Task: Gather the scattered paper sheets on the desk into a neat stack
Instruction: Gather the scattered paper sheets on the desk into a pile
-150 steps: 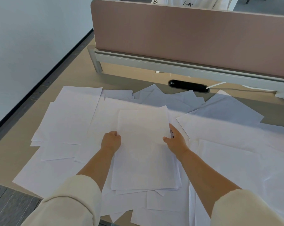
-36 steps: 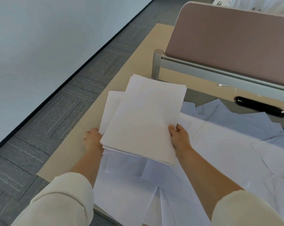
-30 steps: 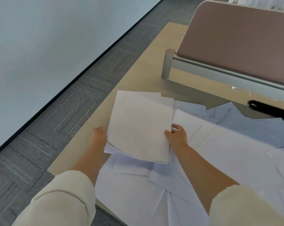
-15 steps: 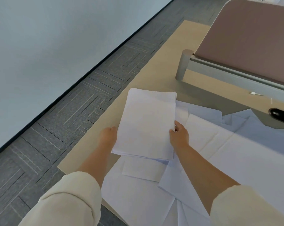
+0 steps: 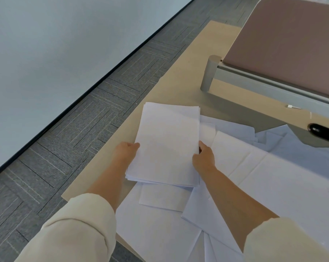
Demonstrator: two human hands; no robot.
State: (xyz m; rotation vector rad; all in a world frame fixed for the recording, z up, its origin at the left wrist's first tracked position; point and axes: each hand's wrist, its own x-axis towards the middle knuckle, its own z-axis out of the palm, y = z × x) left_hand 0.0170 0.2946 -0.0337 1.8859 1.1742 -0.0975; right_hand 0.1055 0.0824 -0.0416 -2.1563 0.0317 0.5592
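The stack point(image 5: 167, 144) of gathered sheets lies at the left end of the desk point(image 5: 188, 72), its near end over loose sheets point(image 5: 273, 186) that spread away to the right. The left hand point(image 5: 125, 151) grips its left long edge and the right hand point(image 5: 204, 157) its right long edge, fingers curled onto the paper. The step in hand looks like squaring the pile, since the near edges are fanned. Next, probably, the edges need knocking flush before the hands collect the scattered sheets alongside.
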